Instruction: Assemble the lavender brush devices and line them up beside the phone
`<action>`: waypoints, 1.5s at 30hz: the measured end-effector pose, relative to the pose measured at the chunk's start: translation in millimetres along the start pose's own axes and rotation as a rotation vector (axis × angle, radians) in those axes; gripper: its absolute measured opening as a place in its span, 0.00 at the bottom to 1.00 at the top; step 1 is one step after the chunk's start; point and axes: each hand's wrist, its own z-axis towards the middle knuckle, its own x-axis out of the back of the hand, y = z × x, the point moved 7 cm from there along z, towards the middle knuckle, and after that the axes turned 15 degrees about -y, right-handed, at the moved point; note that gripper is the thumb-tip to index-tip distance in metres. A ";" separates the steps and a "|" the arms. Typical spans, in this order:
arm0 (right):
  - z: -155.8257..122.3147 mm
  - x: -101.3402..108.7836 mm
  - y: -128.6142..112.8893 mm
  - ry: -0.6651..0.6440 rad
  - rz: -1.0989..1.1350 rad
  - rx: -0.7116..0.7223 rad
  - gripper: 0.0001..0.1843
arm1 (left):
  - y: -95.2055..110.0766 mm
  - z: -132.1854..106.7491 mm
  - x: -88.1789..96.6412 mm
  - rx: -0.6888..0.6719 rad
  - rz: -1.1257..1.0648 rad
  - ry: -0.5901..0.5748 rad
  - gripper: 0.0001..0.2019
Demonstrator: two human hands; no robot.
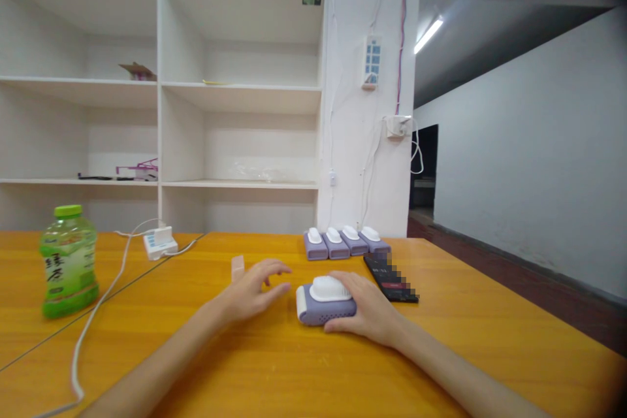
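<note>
White shelves [240, 86] and a pale pillar [369, 192] stand behind the orange table [274, 369] on my feed. I see the right hand [369, 308] closed around the right end of a purple box [318, 311] with a white top, thumb along its near side and fingers over the far side. That box is near the middle of the table; whether it rests on the wood or is slightly raised, I cannot tell. I have the left hand [252, 289] holding nothing, its fingers spread, just left of the box and apart from it. Beyond, I make out a row of similar boxes [337, 248], four side by side, with a phone [385, 279] lying nearer. Far left, I see a green bottle [70, 264] and a white cable [98, 304].
</note>
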 end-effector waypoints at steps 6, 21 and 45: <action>0.4 1.0 6.1 -0.007 -0.007 0.019 0.49 | 57.5 3.5 -27.1 -0.199 -0.225 -0.122 0.26; -13.7 5.7 -18.9 0.050 -0.264 0.012 0.49 | 72.4 3.7 -29.8 -0.167 0.018 -0.057 0.22; -1.2 -27.3 -36.3 -0.006 -0.184 -0.144 0.46 | 75.5 4.1 -34.4 -0.063 -0.101 -0.041 0.14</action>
